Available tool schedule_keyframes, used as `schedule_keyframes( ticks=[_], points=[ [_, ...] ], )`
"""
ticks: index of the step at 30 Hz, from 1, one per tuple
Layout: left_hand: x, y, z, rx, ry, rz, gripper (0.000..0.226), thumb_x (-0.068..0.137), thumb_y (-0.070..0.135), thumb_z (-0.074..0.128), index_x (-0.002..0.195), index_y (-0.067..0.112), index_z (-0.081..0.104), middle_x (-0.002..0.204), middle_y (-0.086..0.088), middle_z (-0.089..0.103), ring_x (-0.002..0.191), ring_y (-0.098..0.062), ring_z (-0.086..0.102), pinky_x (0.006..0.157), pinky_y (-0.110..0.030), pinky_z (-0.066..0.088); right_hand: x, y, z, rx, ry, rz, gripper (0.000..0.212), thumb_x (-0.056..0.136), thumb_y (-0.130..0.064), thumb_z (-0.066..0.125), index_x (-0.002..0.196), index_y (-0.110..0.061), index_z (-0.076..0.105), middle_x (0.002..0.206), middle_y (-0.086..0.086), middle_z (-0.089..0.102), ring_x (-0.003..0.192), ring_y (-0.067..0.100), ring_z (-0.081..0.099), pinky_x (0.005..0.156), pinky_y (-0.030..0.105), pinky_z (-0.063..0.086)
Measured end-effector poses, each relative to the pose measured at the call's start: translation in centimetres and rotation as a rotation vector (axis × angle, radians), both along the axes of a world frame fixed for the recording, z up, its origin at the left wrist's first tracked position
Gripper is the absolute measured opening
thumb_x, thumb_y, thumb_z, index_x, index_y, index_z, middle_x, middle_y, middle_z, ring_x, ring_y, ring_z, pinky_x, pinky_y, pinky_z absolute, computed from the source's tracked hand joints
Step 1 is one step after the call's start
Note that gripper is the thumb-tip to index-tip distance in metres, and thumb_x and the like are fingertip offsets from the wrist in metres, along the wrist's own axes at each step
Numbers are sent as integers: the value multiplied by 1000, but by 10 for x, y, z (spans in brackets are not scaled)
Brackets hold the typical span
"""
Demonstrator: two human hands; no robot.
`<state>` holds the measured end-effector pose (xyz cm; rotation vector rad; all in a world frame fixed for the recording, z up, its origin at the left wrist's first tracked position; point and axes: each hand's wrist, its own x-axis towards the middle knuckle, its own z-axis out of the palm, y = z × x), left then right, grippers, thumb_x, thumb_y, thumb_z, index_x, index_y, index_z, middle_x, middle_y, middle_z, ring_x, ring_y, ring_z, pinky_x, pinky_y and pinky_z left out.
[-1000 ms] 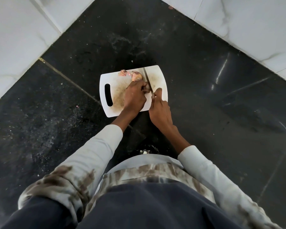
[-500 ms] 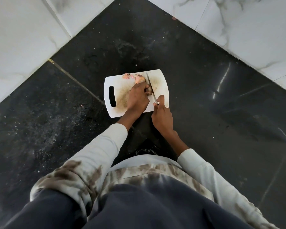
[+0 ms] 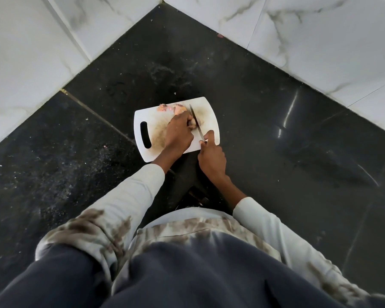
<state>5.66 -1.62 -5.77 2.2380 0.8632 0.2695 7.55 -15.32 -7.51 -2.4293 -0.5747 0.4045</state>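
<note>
A white cutting board (image 3: 210, 121) with a slot handle at its left end lies on the black stone counter (image 3: 276, 152). Pale raw meat (image 3: 180, 108) sits near the board's far edge, with a smaller pinkish piece (image 3: 162, 107) to its left. My left hand (image 3: 179, 132) curls over the meat and holds it down. My right hand (image 3: 211, 157) grips the handle of a knife (image 3: 196, 124), index finger stretched along it. The blade runs away from me, right beside my left fingers and on the meat. The handle is hidden in my fist.
White marble-look wall tiles (image 3: 42, 52) close in the corner at the back left and back right. Crumbs and smears speckle the counter (image 3: 53, 174) to the left of the board. My dark apron and stained sleeves fill the lower part of the view.
The view has tilted and shifted, showing more of the corner. Both hands stay on the meat and knife, with the blade moving slightly along the cut.
</note>
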Motion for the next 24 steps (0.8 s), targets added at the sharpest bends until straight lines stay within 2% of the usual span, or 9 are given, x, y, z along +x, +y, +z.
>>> schedule_keyframes(
  ticks=[4, 7, 10, 12, 14, 16, 18, 20, 24],
  points=[
    [-1, 2, 2, -26, -54, -27, 19, 91, -3, 60, 104, 9, 67, 99, -2, 74, 93, -22, 69, 86, -47, 60, 12, -3, 6, 207, 194, -106, 6, 110, -34, 42, 113, -30, 38, 74, 3, 57, 62, 20, 53, 58, 35, 41],
    [-4, 0, 2, -62, -121, 22, 23, 96, 8, 68, 119, 9, 69, 115, -4, 74, 104, -19, 70, 94, -36, 59, 24, -3, 16, 320, 283, -217, 14, 108, -42, 45, 114, -30, 43, 89, 4, 62, 76, 19, 57, 63, 35, 44],
    [-11, -9, 3, -105, -212, 101, 29, 97, 11, 71, 125, 9, 70, 118, -3, 75, 107, -15, 70, 92, -20, 55, 34, -5, 21, 404, 345, -290, 22, 104, -41, 57, 115, -23, 49, 102, 5, 67, 90, 22, 68, 71, 35, 54],
    [-14, -14, 2, -220, -280, 215, 30, 97, 10, 72, 126, 8, 70, 119, -4, 76, 107, -17, 71, 92, -26, 60, 37, -6, 20, 416, 360, -311, 24, 100, -33, 66, 115, -19, 53, 100, 1, 69, 85, 11, 69, 67, 25, 50],
    [-16, -18, 1, -463, -323, 368, 31, 97, 10, 73, 127, 5, 70, 119, -8, 75, 105, -22, 74, 88, -38, 66, 37, -6, 20, 398, 373, -309, 32, 93, -24, 74, 117, -19, 54, 95, -10, 66, 83, 5, 65, 65, 21, 45],
    [-20, -20, 1, -722, -362, 478, 36, 92, 9, 79, 125, 1, 68, 119, -15, 75, 103, -28, 77, 88, -43, 67, 36, -2, 20, 391, 402, -276, 42, 86, -22, 80, 119, -18, 55, 99, -11, 65, 89, 8, 63, 68, 24, 48],
    [-25, -21, 2, -856, -400, 506, 35, 88, 8, 83, 118, 0, 68, 115, -19, 77, 100, -30, 80, 89, -42, 67, 32, 4, 19, 377, 430, -233, 47, 87, -25, 83, 123, -20, 53, 115, -3, 68, 104, 16, 66, 80, 32, 57],
    [-32, -19, 3, -925, -452, 500, 28, 87, 6, 84, 110, 0, 69, 111, -20, 79, 99, -32, 80, 88, -38, 66, 28, 11, 19, 372, 431, -179, 48, 88, -29, 84, 125, -21, 53, 124, 0, 68, 114, 20, 67, 92, 42, 61],
    [-43, -13, 1, -911, -477, 522, 35, 89, 9, 84, 115, -6, 68, 108, -18, 80, 97, -26, 80, 83, -28, 65, 21, 23, 22, 394, 405, -109, 58, 86, -35, 87, 130, -17, 53, 118, -2, 71, 116, 20, 67, 99, 43, 59]
  ],
)
